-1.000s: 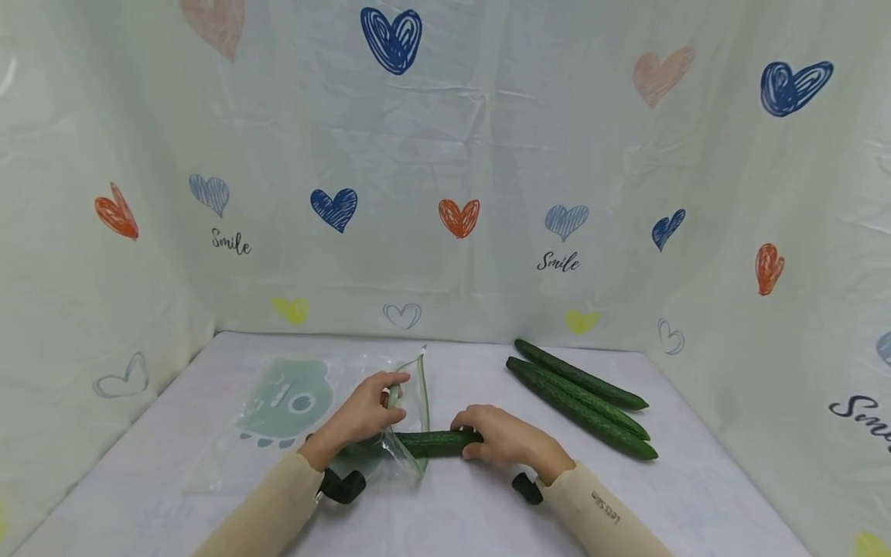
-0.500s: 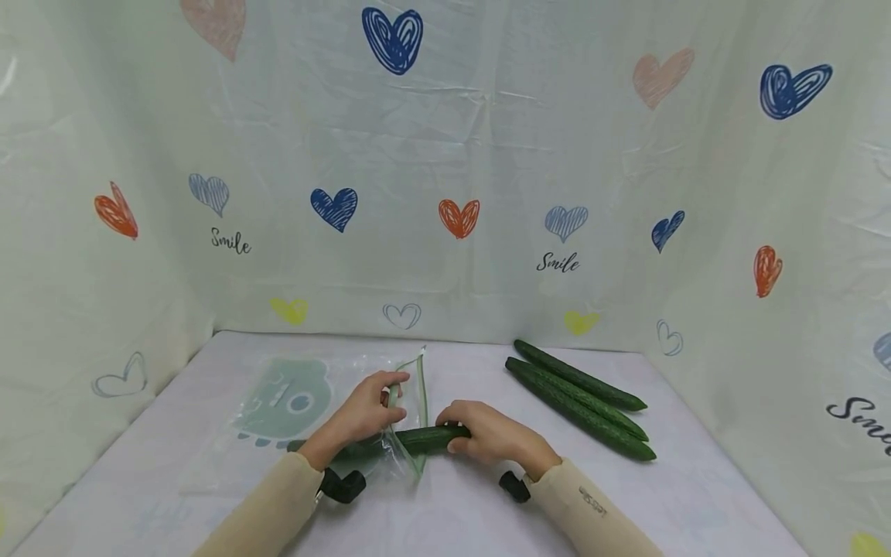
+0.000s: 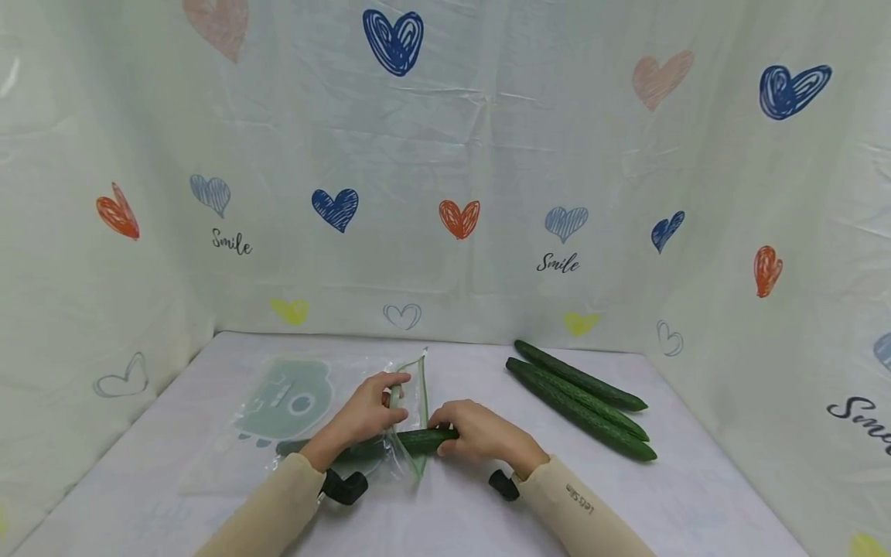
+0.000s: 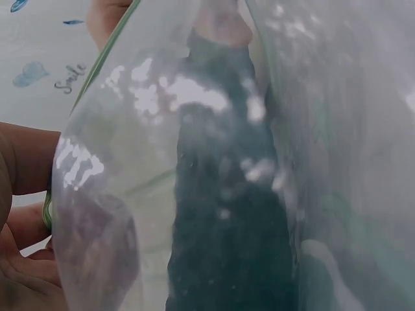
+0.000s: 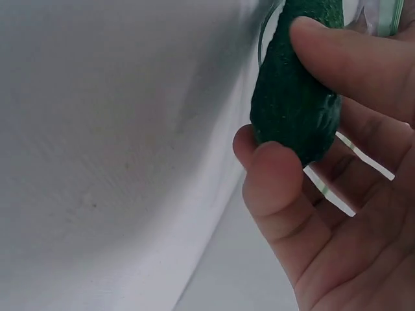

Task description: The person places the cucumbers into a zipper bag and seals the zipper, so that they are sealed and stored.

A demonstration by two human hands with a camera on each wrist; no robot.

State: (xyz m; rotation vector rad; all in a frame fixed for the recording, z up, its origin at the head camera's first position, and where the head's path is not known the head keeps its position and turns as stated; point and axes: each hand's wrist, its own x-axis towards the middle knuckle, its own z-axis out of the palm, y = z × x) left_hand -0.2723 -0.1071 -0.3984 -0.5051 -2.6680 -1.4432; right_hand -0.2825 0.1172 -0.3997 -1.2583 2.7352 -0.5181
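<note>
A dark green cucumber (image 3: 421, 442) lies mostly inside a clear zip bag (image 3: 425, 387) that has a green-edged mouth and a printed green cartoon figure. My right hand (image 3: 480, 435) grips the cucumber's outer end; in the right wrist view, thumb and fingers wrap around its blunt tip (image 5: 295, 123). At the bag's mouth, my left hand (image 3: 369, 410) pinches the upper edge and holds it raised. Through the clear plastic in the left wrist view, the cucumber (image 4: 227, 194) runs lengthwise. Part of it is hidden under my left wrist in the head view.
Several more cucumbers (image 3: 581, 406) lie side by side at the back right of the white table (image 3: 473, 510). A curtain (image 3: 445, 155) with printed hearts hangs behind the table and along both sides.
My right hand has moved left with the cucumber, which has slid deeper into the bag. The left hand stays at the bag's mouth.
</note>
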